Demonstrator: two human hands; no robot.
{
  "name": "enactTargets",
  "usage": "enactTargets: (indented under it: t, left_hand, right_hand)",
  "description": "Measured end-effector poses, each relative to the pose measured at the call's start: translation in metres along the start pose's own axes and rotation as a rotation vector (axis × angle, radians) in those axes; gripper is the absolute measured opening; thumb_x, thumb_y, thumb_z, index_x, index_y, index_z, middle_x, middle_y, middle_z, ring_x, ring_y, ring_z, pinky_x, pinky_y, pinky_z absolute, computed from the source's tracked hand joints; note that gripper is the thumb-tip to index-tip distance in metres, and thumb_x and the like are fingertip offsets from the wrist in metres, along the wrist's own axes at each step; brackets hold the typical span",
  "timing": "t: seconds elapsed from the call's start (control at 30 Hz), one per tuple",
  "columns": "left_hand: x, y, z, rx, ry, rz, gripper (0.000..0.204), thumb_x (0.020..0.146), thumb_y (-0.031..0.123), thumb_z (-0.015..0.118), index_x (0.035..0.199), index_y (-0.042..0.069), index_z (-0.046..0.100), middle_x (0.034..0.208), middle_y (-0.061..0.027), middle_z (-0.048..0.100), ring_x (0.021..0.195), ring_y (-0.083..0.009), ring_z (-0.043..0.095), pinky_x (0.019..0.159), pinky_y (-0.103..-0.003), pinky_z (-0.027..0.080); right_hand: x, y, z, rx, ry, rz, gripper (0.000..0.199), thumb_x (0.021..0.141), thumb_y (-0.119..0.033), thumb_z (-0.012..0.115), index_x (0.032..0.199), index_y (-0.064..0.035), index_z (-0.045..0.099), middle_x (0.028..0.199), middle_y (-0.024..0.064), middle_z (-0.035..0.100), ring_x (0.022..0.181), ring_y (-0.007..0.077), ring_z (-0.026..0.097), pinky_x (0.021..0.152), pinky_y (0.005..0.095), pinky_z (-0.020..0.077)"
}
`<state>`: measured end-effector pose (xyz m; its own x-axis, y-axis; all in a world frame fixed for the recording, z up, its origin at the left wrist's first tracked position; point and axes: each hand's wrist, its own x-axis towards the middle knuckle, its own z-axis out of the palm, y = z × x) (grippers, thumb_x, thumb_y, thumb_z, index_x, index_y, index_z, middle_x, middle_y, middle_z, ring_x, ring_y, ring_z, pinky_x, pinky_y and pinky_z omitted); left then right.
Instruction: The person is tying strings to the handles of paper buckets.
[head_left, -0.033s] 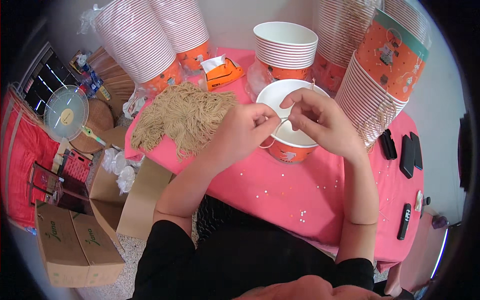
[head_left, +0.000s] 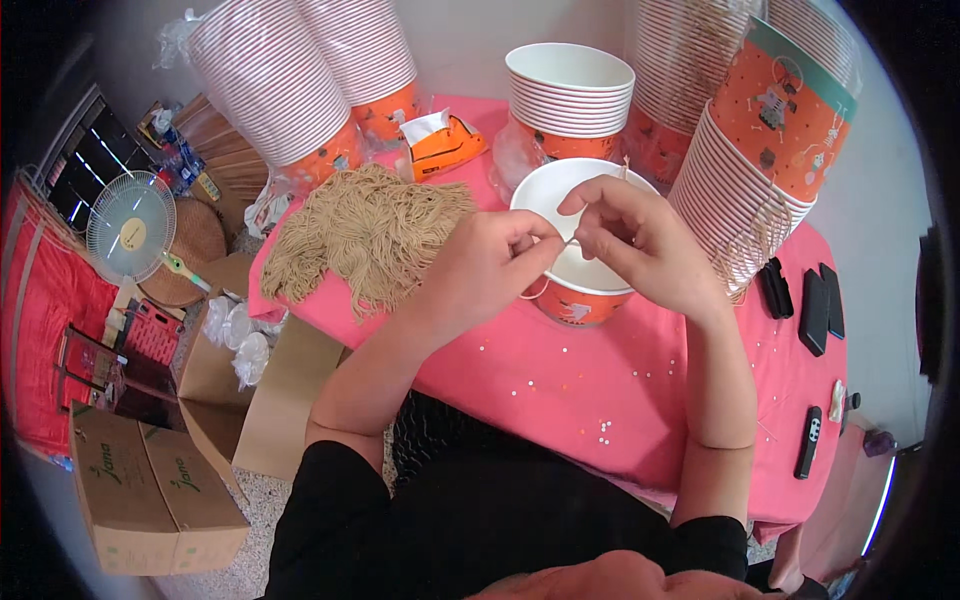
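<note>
Over an orange paper bucket [head_left: 583, 307] with a white inside, my two hands meet. Thumb and forefinger of my left hand [head_left: 497, 258] pinch a thin beige cord [head_left: 571, 240], a bit of which curls below them by the bucket's wall. My right hand [head_left: 650, 243] pinches the same cord with thumb and fingertip, its forefinger arched above. Another piece of cord stands at the bucket's far right rim. To the left, a big heap of beige cords [head_left: 365, 235] lies on the pink-covered table [head_left: 520, 430].
Tall stacks of paper buckets [head_left: 275, 90] stand at the back left, with more buckets [head_left: 570, 90] behind and at right [head_left: 735, 190]. An orange tissue pack [head_left: 445, 147] lies behind the cords. Dark phone-like objects [head_left: 815, 312] rest at right. Cardboard boxes [head_left: 155, 490] and a fan [head_left: 132, 232] are left.
The small cord loop between my fingertips has drawn in, and my left fingertips have moved slightly right, closer to the right ones. Nothing else has visibly moved.
</note>
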<state>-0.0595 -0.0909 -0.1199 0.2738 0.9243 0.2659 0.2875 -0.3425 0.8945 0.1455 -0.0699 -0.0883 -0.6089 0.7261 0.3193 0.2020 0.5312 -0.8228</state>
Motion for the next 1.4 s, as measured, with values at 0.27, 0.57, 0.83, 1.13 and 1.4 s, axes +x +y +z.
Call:
enactTargets:
  t: [0.27, 0.57, 0.83, 1.13, 1.4]
  left_hand:
    - [-0.001, 0.001, 0.0, -0.073, -0.098, -0.041, 0.015, 0.089, 0.012, 0.064, 0.089, -0.003, 0.067, 0.066, 0.0015, 0.062, 0.06, -0.0017, 0.054, 0.051, -0.02, 0.041]
    - [0.003, -0.007, -0.018, -0.331, -0.168, -0.174, 0.016, 0.092, 0.014, 0.064, 0.098, -0.001, 0.065, 0.081, 0.0011, 0.065, 0.072, -0.0031, 0.059, 0.063, -0.018, 0.048]
    - [0.003, -0.009, -0.018, -0.394, -0.212, -0.169, 0.017, 0.091, 0.016, 0.065, 0.097, 0.0, 0.065, 0.084, 0.0004, 0.064, 0.074, -0.0045, 0.059, 0.066, -0.021, 0.051]
    - [-0.003, -0.017, -0.018, -0.385, -0.163, -0.05, 0.014, 0.091, 0.012, 0.064, 0.097, 0.0, 0.063, 0.084, 0.0008, 0.063, 0.077, -0.0054, 0.058, 0.07, -0.021, 0.049]
    - [-0.011, -0.01, -0.007, -0.449, -0.156, 0.002, 0.012, 0.091, 0.008, 0.062, 0.098, -0.001, 0.062, 0.086, 0.001, 0.063, 0.079, -0.0044, 0.058, 0.07, -0.019, 0.047]
  right_hand:
    - [0.003, 0.007, 0.009, 0.039, 0.112, -0.081, 0.021, 0.086, 0.004, 0.059, 0.106, -0.0005, 0.055, 0.084, -0.0006, 0.056, 0.068, 0.004, 0.049, 0.06, 0.0204, 0.0414]
    - [-0.004, -0.003, -0.004, -0.395, 0.165, -0.185, 0.011, 0.079, -0.006, 0.069, 0.086, -0.0019, 0.062, 0.077, 0.0069, 0.061, 0.058, 0.0153, 0.055, 0.052, 0.0295, 0.0431]
    - [-0.001, 0.005, 0.003, -0.385, 0.176, -0.311, 0.007, 0.081, 0.001, 0.064, 0.085, 0.0008, 0.058, 0.074, 0.0056, 0.057, 0.058, 0.0124, 0.05, 0.052, 0.0252, 0.0403]
    - [-0.014, -0.013, -0.015, -0.419, 0.224, -0.195, 0.006, 0.08, -0.001, 0.062, 0.083, -0.0005, 0.057, 0.071, 0.012, 0.056, 0.059, 0.0243, 0.056, 0.053, 0.0323, 0.0442]
    - [-0.012, -0.015, 0.002, -0.488, 0.108, -0.327, 0.005, 0.081, 0.001, 0.062, 0.083, 0.0007, 0.059, 0.076, 0.0103, 0.058, 0.063, 0.0246, 0.058, 0.055, 0.033, 0.0448]
